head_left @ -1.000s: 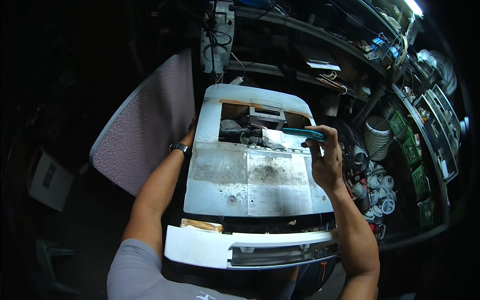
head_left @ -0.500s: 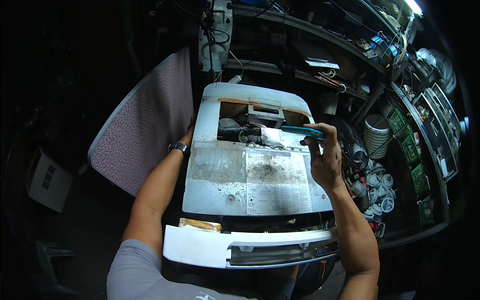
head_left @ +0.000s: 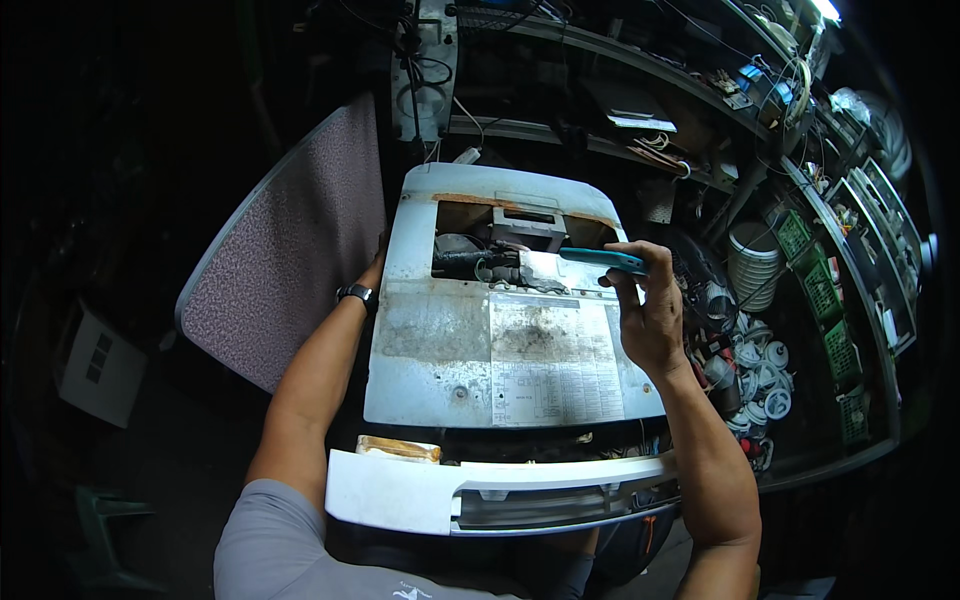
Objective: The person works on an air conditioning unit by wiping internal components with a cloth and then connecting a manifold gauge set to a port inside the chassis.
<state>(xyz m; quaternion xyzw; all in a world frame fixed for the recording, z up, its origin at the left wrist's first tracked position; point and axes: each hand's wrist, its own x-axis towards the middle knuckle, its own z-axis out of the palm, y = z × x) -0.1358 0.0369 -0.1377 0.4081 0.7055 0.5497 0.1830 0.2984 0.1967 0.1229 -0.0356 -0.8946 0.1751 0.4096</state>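
A pale metal appliance panel [head_left: 410, 330], stained and rusty along a cut-out, lies before me, its printed label below the opening. Wiring, dark pipes and a grey box [head_left: 525, 230] show inside the opening. My right hand [head_left: 650, 310] grips a thin teal phone-like object [head_left: 598, 258] flat over the opening's right part. My left hand [head_left: 372, 272] reaches to the panel's left side, beside an upright pink speckled board [head_left: 275, 250]; its fingers are hidden. A white curved front piece [head_left: 390, 490] with a slot sits nearest me.
Cluttered metal shelves [head_left: 640, 80] run along the back and right. Green baskets [head_left: 830, 295], a ribbed white bucket [head_left: 752, 265] and a pile of white round parts [head_left: 770, 390] stand at the right. A white box [head_left: 100, 360] and a green plastic stool [head_left: 110, 530] are at the left.
The whole scene has shifted very slightly up and left in the view. Both hands keep their positions on or over the appliance, the right still gripping the teal object.
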